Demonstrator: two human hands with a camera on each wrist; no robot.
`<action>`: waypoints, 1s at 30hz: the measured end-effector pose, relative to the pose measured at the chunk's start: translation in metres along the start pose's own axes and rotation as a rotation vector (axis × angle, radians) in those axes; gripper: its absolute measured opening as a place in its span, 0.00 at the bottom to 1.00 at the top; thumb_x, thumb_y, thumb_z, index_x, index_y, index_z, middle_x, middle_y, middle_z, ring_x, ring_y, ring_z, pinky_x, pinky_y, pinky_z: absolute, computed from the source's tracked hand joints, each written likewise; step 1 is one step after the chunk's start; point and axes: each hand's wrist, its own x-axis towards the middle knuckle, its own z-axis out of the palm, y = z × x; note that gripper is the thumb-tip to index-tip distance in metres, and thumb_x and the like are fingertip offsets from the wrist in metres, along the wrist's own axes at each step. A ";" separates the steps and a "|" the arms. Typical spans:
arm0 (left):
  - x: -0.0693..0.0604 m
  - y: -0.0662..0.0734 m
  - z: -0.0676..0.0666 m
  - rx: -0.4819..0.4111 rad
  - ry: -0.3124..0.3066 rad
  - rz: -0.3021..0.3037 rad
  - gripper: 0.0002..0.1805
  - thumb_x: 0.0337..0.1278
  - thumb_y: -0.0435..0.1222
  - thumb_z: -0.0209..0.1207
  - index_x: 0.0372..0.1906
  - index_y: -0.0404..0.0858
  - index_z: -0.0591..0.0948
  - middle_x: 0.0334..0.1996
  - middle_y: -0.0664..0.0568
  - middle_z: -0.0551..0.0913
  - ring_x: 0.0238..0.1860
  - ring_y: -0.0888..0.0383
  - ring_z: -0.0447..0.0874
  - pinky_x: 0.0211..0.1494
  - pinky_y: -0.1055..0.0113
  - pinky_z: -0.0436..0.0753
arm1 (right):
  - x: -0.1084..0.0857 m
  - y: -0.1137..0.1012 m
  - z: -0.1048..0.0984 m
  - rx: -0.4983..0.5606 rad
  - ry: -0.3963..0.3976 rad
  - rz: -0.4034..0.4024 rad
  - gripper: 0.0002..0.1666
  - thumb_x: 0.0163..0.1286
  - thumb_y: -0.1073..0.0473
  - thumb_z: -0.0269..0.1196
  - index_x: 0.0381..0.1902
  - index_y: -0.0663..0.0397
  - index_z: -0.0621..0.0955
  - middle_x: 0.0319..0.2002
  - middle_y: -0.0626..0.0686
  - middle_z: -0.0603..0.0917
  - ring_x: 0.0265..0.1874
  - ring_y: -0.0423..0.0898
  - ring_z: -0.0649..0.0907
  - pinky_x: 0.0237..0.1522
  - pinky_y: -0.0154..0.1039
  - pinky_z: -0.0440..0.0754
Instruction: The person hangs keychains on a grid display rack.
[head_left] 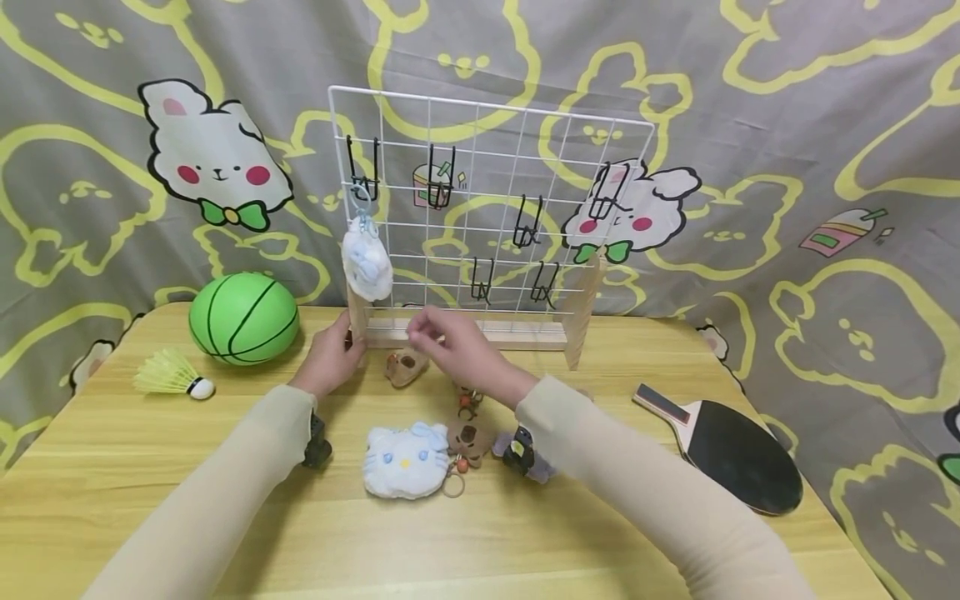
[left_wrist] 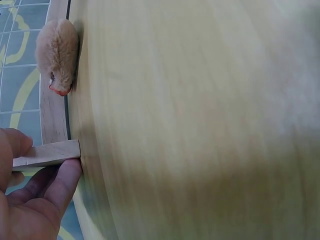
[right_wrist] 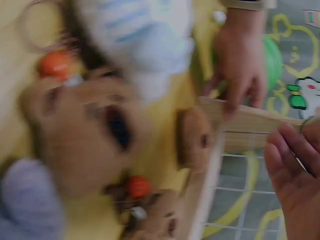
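Observation:
My left hand (head_left: 330,357) grips the left wooden foot (left_wrist: 47,154) of a white wire-grid rack (head_left: 491,106), fingers on one side and thumb on the other. A white-and-blue plush keychain (head_left: 367,260) hangs from the rack's upper-left black hook (head_left: 363,171). My right hand (head_left: 457,346) is in the air before the grid's lower part, fingers loosely bent, with nothing visible in them. Beneath it a small brown plush (head_left: 406,367) lies by the rack's base. Nearer lie a white cat-face plush (head_left: 405,462), a brown bear plush (right_wrist: 85,135) and a purplish plush (head_left: 538,469), partly hidden by my right wrist.
Several other black hooks (head_left: 527,223) are on the grid. A green ball (head_left: 243,318) and a yellow shuttlecock (head_left: 174,377) sit at the left of the wooden table (head_left: 360,550). At the right lies a black table tennis paddle (head_left: 742,454). A patterned curtain stands behind.

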 end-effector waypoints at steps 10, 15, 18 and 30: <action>0.001 -0.003 0.001 0.013 0.009 -0.001 0.26 0.76 0.29 0.50 0.74 0.25 0.64 0.58 0.20 0.80 0.54 0.30 0.86 0.53 0.42 0.90 | -0.020 0.029 0.025 -0.142 -0.431 0.083 0.09 0.76 0.65 0.63 0.51 0.57 0.83 0.44 0.53 0.90 0.42 0.41 0.86 0.48 0.27 0.84; 0.000 0.002 0.000 0.015 0.019 0.006 0.26 0.75 0.29 0.50 0.73 0.25 0.65 0.58 0.20 0.80 0.55 0.29 0.85 0.55 0.40 0.89 | -0.023 0.031 0.030 -0.123 -0.543 0.056 0.10 0.75 0.67 0.63 0.51 0.57 0.85 0.46 0.53 0.90 0.45 0.39 0.86 0.52 0.24 0.83; 0.000 0.004 -0.001 0.018 0.023 0.009 0.26 0.74 0.29 0.51 0.73 0.25 0.66 0.58 0.20 0.80 0.55 0.29 0.85 0.56 0.40 0.88 | -0.024 0.030 0.030 -0.097 -0.592 0.038 0.12 0.74 0.70 0.62 0.52 0.57 0.85 0.48 0.54 0.90 0.46 0.37 0.85 0.54 0.23 0.82; 0.000 0.002 0.000 0.016 0.019 0.007 0.26 0.75 0.29 0.51 0.73 0.26 0.66 0.57 0.20 0.81 0.54 0.30 0.86 0.53 0.42 0.89 | -0.026 0.030 0.039 -0.075 -0.627 0.077 0.14 0.73 0.68 0.63 0.54 0.55 0.81 0.38 0.48 0.83 0.36 0.33 0.78 0.42 0.24 0.79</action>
